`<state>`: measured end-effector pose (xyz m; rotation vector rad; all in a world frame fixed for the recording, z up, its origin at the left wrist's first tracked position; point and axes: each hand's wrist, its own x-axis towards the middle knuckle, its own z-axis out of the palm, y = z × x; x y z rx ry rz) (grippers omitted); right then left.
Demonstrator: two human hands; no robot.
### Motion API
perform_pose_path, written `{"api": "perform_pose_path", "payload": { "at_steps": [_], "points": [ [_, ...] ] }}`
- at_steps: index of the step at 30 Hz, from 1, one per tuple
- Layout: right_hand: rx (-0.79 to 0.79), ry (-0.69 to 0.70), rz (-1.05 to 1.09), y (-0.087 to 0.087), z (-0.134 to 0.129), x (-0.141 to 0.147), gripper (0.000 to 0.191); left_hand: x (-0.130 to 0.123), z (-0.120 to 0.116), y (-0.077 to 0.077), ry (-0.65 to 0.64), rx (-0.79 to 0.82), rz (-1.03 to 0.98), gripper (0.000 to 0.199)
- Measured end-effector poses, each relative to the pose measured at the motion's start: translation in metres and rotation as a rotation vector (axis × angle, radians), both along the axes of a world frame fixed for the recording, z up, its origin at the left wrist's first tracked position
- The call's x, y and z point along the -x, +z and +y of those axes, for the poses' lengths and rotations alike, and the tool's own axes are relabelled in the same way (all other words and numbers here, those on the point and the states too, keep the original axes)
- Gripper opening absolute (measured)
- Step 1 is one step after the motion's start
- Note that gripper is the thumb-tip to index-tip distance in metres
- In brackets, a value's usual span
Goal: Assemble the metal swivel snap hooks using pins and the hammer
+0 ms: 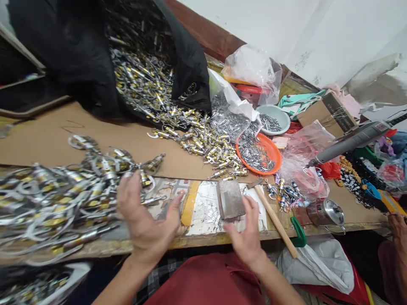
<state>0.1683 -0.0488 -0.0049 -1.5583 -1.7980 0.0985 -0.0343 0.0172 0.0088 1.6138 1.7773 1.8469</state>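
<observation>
My left hand (144, 220) hovers at the right end of a heap of silver hooked metal pieces with yellow bands (95, 190). Its thumb is spread from the fingers, and I see nothing held in it. Close to the lower right corner of a grey metal block (230, 199) is my right hand (248, 233), thumb and fingers apart. Whether its fingertips touch the block I cannot tell. Small flat metal links (211, 214) lie scattered on the white surface just left of the block. A hammer (275, 218) with a wooden handle rests to the right.
A black bag (190, 63) spills more hooked pieces (197, 140) over the cardboard. Behind stand an orange dish (275, 159) and a pale bowl (284, 118) of small metal parts. To the right are an electric screwdriver (352, 142), a metal cup (327, 214) and another person's hand (397, 228).
</observation>
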Motion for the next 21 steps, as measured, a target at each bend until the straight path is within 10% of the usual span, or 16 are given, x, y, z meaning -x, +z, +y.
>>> {"api": "perform_pose_path", "payload": {
  "at_steps": [3,8,21],
  "points": [
    [0.026,0.012,-0.041,-0.009,0.003,0.022,0.068,-0.025,-0.01,-0.006,-0.293,-0.048,0.204,0.073],
    [0.056,0.09,-0.046,-0.01,0.014,0.012,0.064,-0.041,-0.012,-0.028,-0.793,0.339,0.148,0.07],
    [0.127,0.121,0.086,-0.004,0.011,0.0,0.073,-0.064,0.07,0.007,-0.397,0.342,-0.01,0.023]
  ]
}}
